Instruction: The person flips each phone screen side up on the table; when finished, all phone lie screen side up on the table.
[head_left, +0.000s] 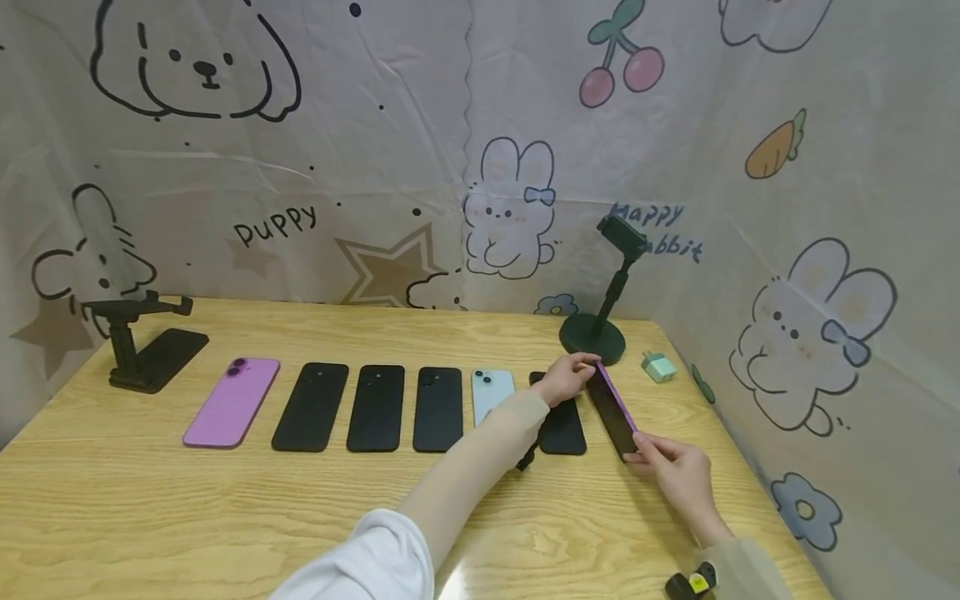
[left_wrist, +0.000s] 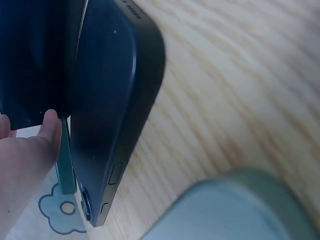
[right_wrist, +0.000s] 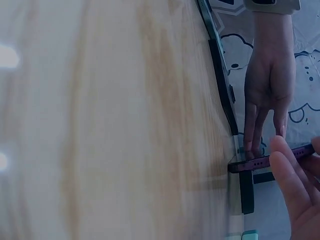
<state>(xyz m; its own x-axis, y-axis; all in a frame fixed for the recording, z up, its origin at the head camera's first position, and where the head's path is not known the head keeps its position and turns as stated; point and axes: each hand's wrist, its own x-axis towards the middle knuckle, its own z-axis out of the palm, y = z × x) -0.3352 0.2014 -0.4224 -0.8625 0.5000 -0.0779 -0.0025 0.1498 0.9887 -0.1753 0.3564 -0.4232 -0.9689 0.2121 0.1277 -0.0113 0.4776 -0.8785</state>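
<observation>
Both hands hold a dark-screened phone with a purple edge, tilted on its long side at the right end of a row of phones. My left hand pinches its far end; my right hand pinches the near end between thumb and fingers. In the right wrist view the phone's purple end shows between the left hand and the right hand. A black phone lies just left of it, partly behind the left wrist. The left wrist view shows fingers at the phone's dark screen.
Leftward lie a light blue phone, several dark phones and a pink-purple phone. Behind stands a round-based black stand, with a green charger beside it. Another stand is far left; a black item sits near the right sleeve.
</observation>
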